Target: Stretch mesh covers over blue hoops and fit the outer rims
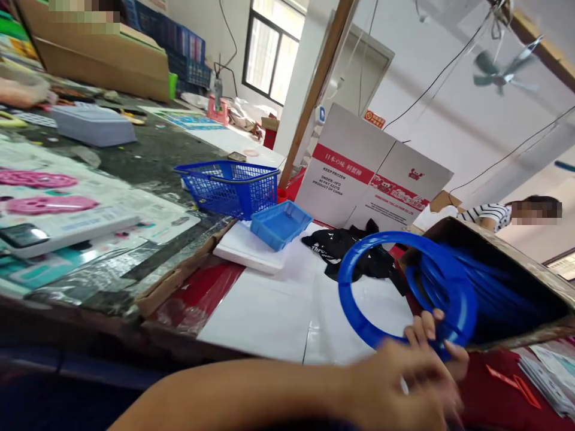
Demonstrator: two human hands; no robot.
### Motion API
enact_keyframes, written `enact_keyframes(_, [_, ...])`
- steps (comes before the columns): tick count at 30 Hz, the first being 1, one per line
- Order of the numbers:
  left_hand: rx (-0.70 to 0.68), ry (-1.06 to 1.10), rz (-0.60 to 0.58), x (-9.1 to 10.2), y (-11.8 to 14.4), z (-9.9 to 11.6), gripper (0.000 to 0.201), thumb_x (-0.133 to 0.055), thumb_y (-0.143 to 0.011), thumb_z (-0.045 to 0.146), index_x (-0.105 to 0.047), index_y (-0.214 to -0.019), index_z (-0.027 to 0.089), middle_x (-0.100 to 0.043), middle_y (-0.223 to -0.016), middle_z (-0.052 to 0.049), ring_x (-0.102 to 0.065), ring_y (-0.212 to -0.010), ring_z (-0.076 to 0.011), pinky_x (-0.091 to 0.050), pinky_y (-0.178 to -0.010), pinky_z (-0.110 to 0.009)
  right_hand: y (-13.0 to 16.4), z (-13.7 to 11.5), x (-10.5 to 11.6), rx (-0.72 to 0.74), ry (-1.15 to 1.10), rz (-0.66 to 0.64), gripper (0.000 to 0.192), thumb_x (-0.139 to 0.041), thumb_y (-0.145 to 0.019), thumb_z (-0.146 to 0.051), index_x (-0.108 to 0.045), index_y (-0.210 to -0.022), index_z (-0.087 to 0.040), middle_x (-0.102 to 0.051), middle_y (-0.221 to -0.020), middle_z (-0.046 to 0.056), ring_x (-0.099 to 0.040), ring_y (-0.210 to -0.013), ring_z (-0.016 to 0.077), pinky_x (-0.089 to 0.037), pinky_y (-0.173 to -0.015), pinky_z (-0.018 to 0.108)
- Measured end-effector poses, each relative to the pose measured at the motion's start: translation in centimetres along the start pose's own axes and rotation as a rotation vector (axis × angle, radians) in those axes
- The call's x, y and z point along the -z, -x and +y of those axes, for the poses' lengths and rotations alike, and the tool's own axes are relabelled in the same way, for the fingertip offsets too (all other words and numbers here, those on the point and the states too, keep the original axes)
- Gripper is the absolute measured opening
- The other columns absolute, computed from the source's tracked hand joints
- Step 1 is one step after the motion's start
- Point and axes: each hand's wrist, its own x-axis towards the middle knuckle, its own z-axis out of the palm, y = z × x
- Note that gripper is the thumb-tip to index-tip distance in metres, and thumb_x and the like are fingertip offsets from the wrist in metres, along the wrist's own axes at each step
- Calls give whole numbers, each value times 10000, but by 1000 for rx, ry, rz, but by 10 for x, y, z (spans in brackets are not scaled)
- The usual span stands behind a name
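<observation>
A large blue plastic ring (354, 311) is held up at the right of the head view, over the white work surface. My right hand (431, 335) grips its lower right part, with fingers and thumb around the band. In front of it my left hand (404, 380) reaches across from the lower left, close to the ring's lower edge. Motion smears its fingers, and a small whitish spot shows there that I cannot make out. Beside the ring, an open cardboard box (507, 245) lies tilted with several more blue rings (485, 287) inside.
A black printed cloth or bag (332, 242) lies behind the ring. Left of it are a light blue tray (281, 224) and a blue basket (233, 185). A large white carton (372, 173) stands at the back. Another person in a striped sleeve (487, 212) is at right.
</observation>
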Motion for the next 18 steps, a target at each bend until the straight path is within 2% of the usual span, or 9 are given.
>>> enact_keyframes(3, [13, -185, 147, 48, -7, 4, 277, -656, -988, 427, -709, -1181, 237, -662, -1317, -158, -587, -1293, -351, -524, -1035, -473, -35, 32, 17, -267, -72, -104, 313, -661, -783, -569, -627, -923, -291, -369, -666, -38, -236, -484, 133, -307, -368, 256])
enact_keyframes(6, [193, -910, 337, 102, -7, -7, 428, -670, -938, 307, -611, -1351, 212, -639, -1376, -183, -579, -1307, -376, -488, -1064, -503, -41, 56, 29, -526, 39, -440, 590, -575, -823, -821, -642, -960, -251, -571, -749, 15, -526, -588, 157, -507, -488, 284])
enact_keyframes(8, [398, -1253, 241, 127, -2, -21, 562, -685, -906, 261, -533, -1442, 187, -627, -1402, -222, -569, -1320, -419, -467, -1071, -554, -35, 63, 36, -701, 270, -779, 836, -437, -781, -996, -668, -947, -210, -670, -833, 80, -652, -719, 207, -555, -552, 314])
enact_keyframes(10, [441, -1320, 141, 141, 5, -36, 533, -659, -896, 193, -559, -1419, 159, -662, -1351, -235, -597, -1287, -427, -474, -1059, -549, -31, 60, 43, -875, 499, -1073, 881, -493, -737, -1018, -691, -886, -173, -698, -799, 98, -669, -686, 208, -530, -515, 288])
enact_keyframes(12, [405, -1293, 65, 146, 10, -47, 465, -614, -908, 148, -603, -1373, 153, -680, -1334, -225, -618, -1276, -400, -481, -1066, -512, -36, 49, 49, -1017, 645, -1228, 804, -639, -721, -944, -700, -821, -149, -666, -659, 59, -600, -518, 161, -465, -424, 248])
enact_keyframes(14, [371, -1268, 19, 146, 12, -54, 424, -579, -933, 145, -619, -1355, 148, -671, -1362, -222, -621, -1291, -377, -476, -1088, -488, -52, 38, 50, -997, 788, -1220, 829, -613, -711, -960, -688, -739, -136, -614, -551, 31, -518, -400, 130, -415, -361, 235])
enact_keyframes(15, [361, -1259, 3, 146, 12, -57, 411, -566, -943, 150, -623, -1350, 143, -666, -1371, -224, -620, -1297, -371, -469, -1104, -485, -63, 35, 48, -872, 883, -1154, 862, -587, -666, -1000, -656, -660, -142, -597, -518, 35, -508, -378, 136, -427, -352, 253])
enact_keyframes(16, [349, -1243, -8, 147, 11, -59, 402, -556, -949, 153, -628, -1344, 140, -667, -1374, -223, -620, -1301, -365, -458, -1122, -484, -77, 35, 44, -655, 1008, -1017, 886, -512, -670, -1033, -619, -600, -157, -596, -518, 48, -530, -394, 150, -454, -371, 272])
enact_keyframes(18, [312, -1158, -2, 149, 10, -61, 392, -552, -949, 157, -645, -1329, 152, -677, -1373, -203, -625, -1304, -346, -443, -1152, -471, -106, 48, 30, -443, 1108, -779, 788, -438, -840, -931, -592, -656, -180, -635, -619, 64, -601, -529, 173, -522, -482, 293])
